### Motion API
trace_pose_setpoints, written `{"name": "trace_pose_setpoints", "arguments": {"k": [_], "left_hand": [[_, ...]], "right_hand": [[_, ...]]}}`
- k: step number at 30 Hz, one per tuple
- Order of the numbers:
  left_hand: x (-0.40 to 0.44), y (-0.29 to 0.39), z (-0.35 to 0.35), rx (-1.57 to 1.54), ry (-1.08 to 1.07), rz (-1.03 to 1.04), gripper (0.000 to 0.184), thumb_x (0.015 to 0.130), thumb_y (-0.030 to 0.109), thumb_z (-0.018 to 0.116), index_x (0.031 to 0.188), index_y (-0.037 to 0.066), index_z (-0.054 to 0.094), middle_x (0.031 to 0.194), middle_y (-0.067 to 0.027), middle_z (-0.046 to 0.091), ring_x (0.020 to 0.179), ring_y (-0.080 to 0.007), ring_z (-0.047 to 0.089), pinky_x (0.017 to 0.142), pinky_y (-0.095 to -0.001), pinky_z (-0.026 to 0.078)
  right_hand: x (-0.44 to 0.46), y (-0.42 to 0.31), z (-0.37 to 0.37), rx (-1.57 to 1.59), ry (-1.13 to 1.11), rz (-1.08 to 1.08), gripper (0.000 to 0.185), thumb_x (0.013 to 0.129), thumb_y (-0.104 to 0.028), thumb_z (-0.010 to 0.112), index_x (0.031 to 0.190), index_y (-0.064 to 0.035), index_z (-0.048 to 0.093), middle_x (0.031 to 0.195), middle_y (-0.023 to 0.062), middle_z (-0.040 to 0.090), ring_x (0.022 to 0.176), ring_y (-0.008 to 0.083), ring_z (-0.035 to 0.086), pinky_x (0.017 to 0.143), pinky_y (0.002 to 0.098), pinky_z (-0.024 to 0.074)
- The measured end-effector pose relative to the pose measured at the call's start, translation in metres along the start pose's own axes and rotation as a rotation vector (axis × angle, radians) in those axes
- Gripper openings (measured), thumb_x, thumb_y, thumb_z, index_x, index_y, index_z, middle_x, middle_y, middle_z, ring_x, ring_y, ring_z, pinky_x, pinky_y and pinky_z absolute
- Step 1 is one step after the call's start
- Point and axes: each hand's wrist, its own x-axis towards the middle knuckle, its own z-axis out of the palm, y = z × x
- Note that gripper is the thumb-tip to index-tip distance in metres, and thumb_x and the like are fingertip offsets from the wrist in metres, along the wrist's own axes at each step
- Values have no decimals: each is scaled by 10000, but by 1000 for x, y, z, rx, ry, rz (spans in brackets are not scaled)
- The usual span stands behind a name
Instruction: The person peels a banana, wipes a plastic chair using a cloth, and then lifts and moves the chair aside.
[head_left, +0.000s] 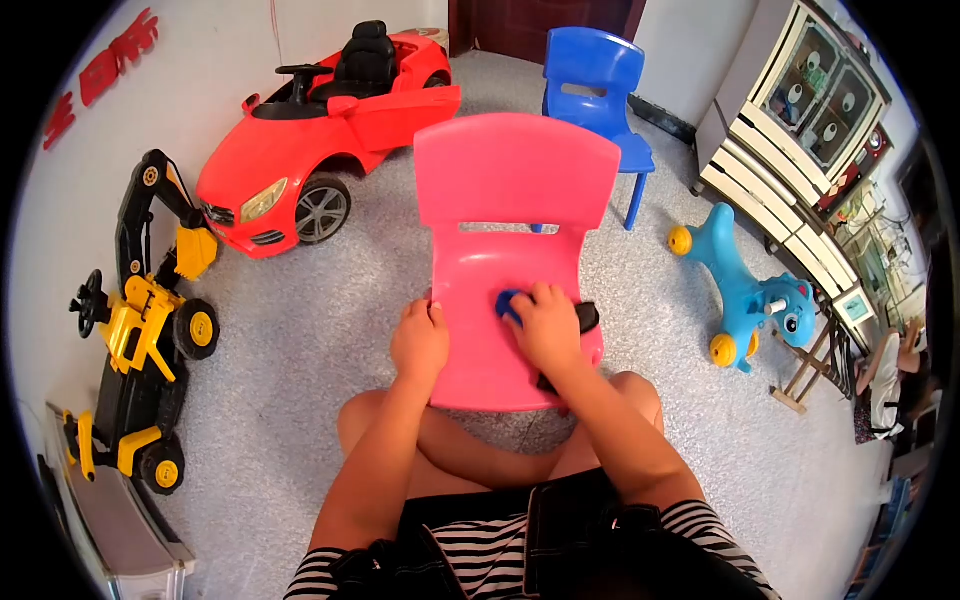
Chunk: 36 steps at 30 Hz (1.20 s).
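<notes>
A pink plastic child's chair (pixel 515 175) stands right before my knees, its seat facing me. My left hand (pixel 420 343) is closed at the left edge of the seat, its fingers curled against the rim. Over the right half of the seat, my right hand (pixel 550 328) is closed around a small blue object (pixel 508 306), partly hidden by the fingers; its kind cannot be made out. One black piece (pixel 587 317) shows just right of that hand, and another dark bit (pixel 545 384) peeks out below the wrist. Whether these two join under the hand is hidden.
Behind the pink chair stands a blue chair (pixel 595 65). A red ride-on car (pixel 290 150) is at the back left, a yellow-black toy excavator (pixel 140 330) at the left. On the right are a blue ride-on animal (pixel 735 270) and a drawer cabinet (pixel 775 160). A person (pixel 885 385) appears at far right.
</notes>
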Motion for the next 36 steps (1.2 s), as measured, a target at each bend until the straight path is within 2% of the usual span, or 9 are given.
{"name": "trace_pose_setpoints", "arguments": {"k": [3,8,13,16,22,24,27,34,36], "left_hand": [[-1,-2,2,15,-4,12,392,1045,343,461,1133,23,671,1169,-232,675,1033,-456,652,895,-533,520],[0,-2,1,-3,36,41,352,1049,288,443,1102,25,671,1101,-236,684,990,-462,657,867,-544,519],[2,-4,3,16,35,45,340,1045,259,442,1095,17,677,1098,-245,684,984,-463,657,873,-543,519],[3,-4,3,16,31,44,338,1043,248,444,1086,12,681,1101,-247,685,989,-464,655,874,-543,519],[0,-6,8,-45,38,33,330,1045,248,447,1119,18,671,1119,-247,681,1006,-461,654,876,-544,516],[-1,-6,6,-57,47,36,327,1046,249,449,1133,21,666,1127,-247,680,1012,-459,654,879,-544,515],[-2,-3,1,-69,39,31,325,1047,252,455,1169,30,658,1154,-244,677,1028,-456,652,889,-537,513],[0,-4,3,-97,3,-12,317,1023,212,483,1231,45,653,1208,-228,688,1049,-435,678,901,-527,531],[0,-5,3,-84,3,-27,321,1022,208,482,1244,51,651,1214,-229,689,1051,-434,681,903,-528,533]], "right_hand": [[-27,-29,-35,126,-59,-45,234,765,-193,826,942,-96,709,945,111,567,892,331,585,761,451,518],[-13,-16,-19,109,-140,-8,283,763,-230,831,978,-97,704,984,106,587,923,331,600,783,454,525],[57,8,49,-26,67,112,266,792,-241,811,975,-87,695,1020,125,609,952,349,599,794,467,513],[65,5,58,-65,120,80,253,801,-231,805,967,-78,691,1029,132,607,943,358,590,787,466,508],[3,-25,-2,126,-2,-58,266,795,-248,801,989,-90,707,991,122,582,954,343,582,763,463,506],[-18,-41,-29,239,-88,-114,243,796,-205,808,983,-88,707,953,129,566,895,352,575,760,465,500],[-27,-39,-31,300,-134,-127,254,792,-196,813,999,-92,709,957,130,559,898,360,575,754,473,500],[58,-17,51,150,-40,-65,267,813,-245,795,1004,-91,691,1016,125,584,954,341,600,783,475,522],[78,-21,69,81,101,30,279,820,-260,792,1015,-90,687,1038,123,594,969,342,598,799,467,515]]}}
